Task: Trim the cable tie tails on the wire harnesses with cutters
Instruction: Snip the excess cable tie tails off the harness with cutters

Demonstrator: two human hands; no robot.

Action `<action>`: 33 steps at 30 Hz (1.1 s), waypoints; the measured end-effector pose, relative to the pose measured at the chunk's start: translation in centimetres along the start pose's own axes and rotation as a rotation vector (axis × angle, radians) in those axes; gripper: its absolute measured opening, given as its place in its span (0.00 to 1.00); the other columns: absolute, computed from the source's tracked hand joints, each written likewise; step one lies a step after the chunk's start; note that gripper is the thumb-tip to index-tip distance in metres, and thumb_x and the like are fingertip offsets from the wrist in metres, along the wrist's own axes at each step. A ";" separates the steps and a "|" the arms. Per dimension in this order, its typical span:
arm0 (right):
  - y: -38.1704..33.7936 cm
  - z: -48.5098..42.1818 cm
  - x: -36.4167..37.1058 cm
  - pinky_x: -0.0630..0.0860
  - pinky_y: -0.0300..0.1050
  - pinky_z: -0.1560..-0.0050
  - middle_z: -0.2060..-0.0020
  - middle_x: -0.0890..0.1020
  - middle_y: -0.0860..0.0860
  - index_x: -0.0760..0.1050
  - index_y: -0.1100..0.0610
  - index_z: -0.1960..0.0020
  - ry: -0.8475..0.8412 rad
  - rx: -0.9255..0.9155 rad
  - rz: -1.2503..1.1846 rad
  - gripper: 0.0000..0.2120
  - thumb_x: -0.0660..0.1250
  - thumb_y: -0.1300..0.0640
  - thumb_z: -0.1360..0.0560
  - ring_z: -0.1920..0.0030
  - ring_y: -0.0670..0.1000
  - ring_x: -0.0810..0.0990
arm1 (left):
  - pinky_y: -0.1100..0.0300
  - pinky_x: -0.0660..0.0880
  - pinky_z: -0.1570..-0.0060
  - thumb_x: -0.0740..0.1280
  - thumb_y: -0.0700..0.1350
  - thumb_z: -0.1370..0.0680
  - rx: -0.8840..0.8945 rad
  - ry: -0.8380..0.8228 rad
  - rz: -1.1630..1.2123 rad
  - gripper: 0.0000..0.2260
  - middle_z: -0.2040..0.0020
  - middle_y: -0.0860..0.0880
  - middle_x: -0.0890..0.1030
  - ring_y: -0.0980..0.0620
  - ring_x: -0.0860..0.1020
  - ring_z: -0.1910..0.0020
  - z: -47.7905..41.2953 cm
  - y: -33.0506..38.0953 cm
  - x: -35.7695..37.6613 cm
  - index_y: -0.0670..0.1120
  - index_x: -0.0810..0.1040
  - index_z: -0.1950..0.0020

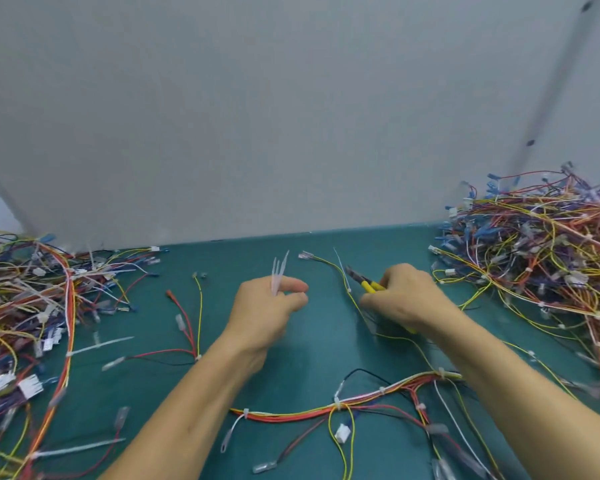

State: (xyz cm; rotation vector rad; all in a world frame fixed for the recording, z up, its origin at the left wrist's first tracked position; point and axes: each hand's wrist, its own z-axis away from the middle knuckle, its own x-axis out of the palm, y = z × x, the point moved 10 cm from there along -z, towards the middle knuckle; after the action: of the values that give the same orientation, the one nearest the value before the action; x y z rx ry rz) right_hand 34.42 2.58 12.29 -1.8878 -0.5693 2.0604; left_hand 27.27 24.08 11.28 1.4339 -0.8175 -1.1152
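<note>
A plain grey wall (291, 116) fills the upper half of your view and meets a teal counter (312, 341) along a straight back edge. A big tangled pile of harnesses (534, 258) sits at your right against the wall, and a flatter pile (25, 306) spreads along the left edge. One long harness (361, 400) lies across the counter near you. Its red, orange and yellow bundle runs left to right under your right forearm, with white ties spaced along it.

Your right hand (406, 299) is over the middle of the counter, fingers clamped round the yellow handles of the cutters (362, 281). The cutters' long axis slants up and left, nose toward the wall. Blur hides whether the blades are apart. Just beside the nose, a yellow wire (329, 265) curves away to the left, and a thin tie tail (340, 263) stands up from it.

Your left hand (264, 310) is well apart from the right, fingers curled and pinching a few cut tails (279, 271) that point up toward the wall.
</note>
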 end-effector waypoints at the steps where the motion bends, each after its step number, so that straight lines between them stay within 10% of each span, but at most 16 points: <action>1: -0.4 -0.4 0.4 0.68 0.43 0.67 0.64 0.79 0.55 0.77 0.58 0.59 0.004 -0.003 -0.029 0.12 0.68 0.49 0.34 0.60 0.58 0.77 | 0.64 0.60 0.75 0.71 0.37 0.29 -0.019 -0.004 0.010 0.06 0.78 0.56 0.64 0.56 0.63 0.77 0.2 -0.6 0.1 0.48 0.82 0.58; 16: -4.8 6.7 5.7 0.70 0.46 0.63 0.70 0.80 0.50 0.79 0.52 0.58 -0.562 -0.176 -0.350 0.14 0.72 0.49 0.43 0.68 0.50 0.75 | 0.64 0.58 0.74 0.76 0.49 0.31 0.325 -0.214 -0.536 0.07 0.78 0.52 0.62 0.54 0.59 0.75 5.6 1.1 0.1 0.58 0.81 0.58; 27: -3.7 6.9 5.0 0.70 0.42 0.68 0.71 0.77 0.52 0.77 0.59 0.55 -0.489 -0.002 -0.635 0.07 0.71 0.60 0.32 0.69 0.50 0.74 | 0.53 0.77 0.54 0.71 0.45 0.28 0.348 -0.420 -0.533 0.07 0.60 0.48 0.83 0.47 0.80 0.58 6.9 -0.5 2.8 0.54 0.81 0.52; 33: -2.5 7.8 -1.4 0.74 0.46 0.60 0.65 0.80 0.49 0.77 0.51 0.57 -0.142 -0.248 -0.139 0.07 0.71 0.50 0.33 0.62 0.51 0.77 | 0.62 0.62 0.69 0.70 0.50 0.25 0.330 -0.372 -0.498 0.06 0.74 0.54 0.68 0.56 0.62 0.73 6.4 -0.4 2.6 0.50 0.81 0.60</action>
State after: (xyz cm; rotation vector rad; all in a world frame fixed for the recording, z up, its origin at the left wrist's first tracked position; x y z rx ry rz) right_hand 26.68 3.38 15.21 -1.7771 -1.0039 2.1256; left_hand 22.01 19.61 10.60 1.7928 -0.9628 -1.7236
